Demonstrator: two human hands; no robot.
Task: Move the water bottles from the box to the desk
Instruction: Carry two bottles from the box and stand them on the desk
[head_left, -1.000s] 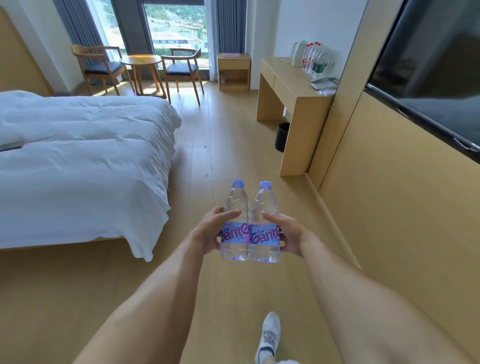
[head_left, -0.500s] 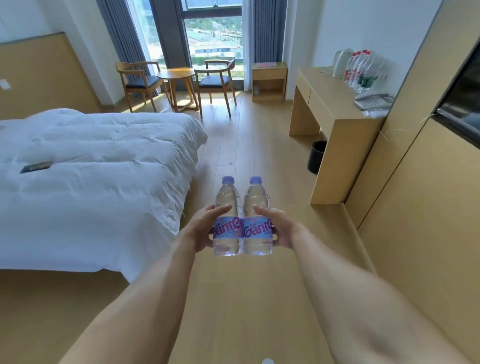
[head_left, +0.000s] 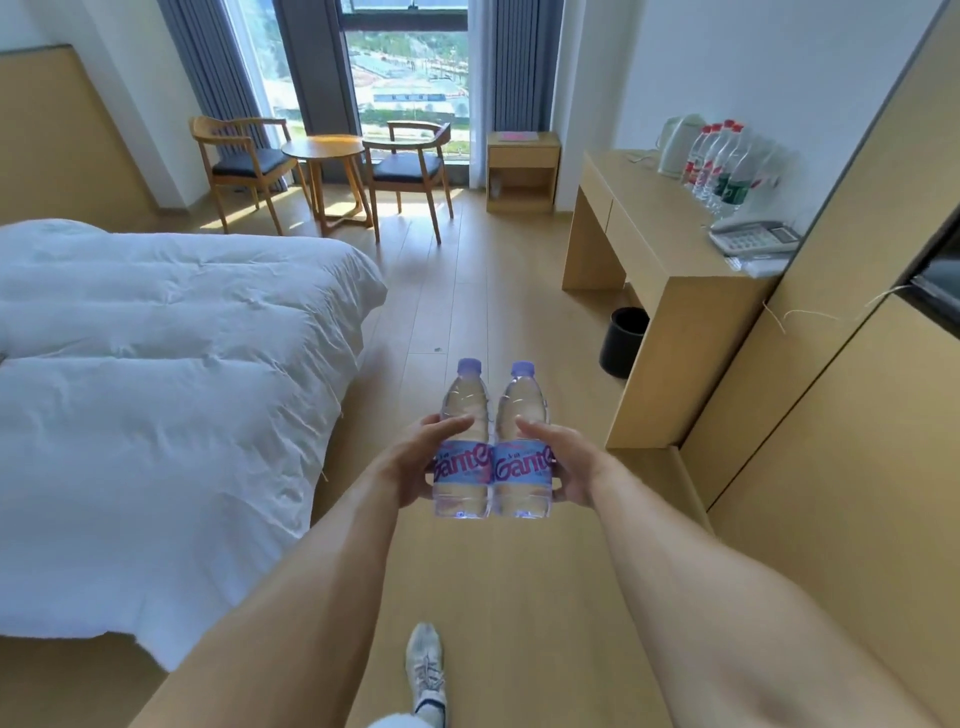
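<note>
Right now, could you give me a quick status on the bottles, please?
Left hand and right hand each grip one bottle. Desk ahead right. Nothing blocking.

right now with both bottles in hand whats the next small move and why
Probably keep walking forward and right toward the desk: the left hand and right hand grip the two bottles above the floor, short of it, and bare desktop shows before the bottles standing there.

L hand (head_left: 410, 467) + R hand (head_left: 563, 467) | grip 2 bottles (head_left: 493, 441) upright | desk (head_left: 654, 228) ahead-R
</note>
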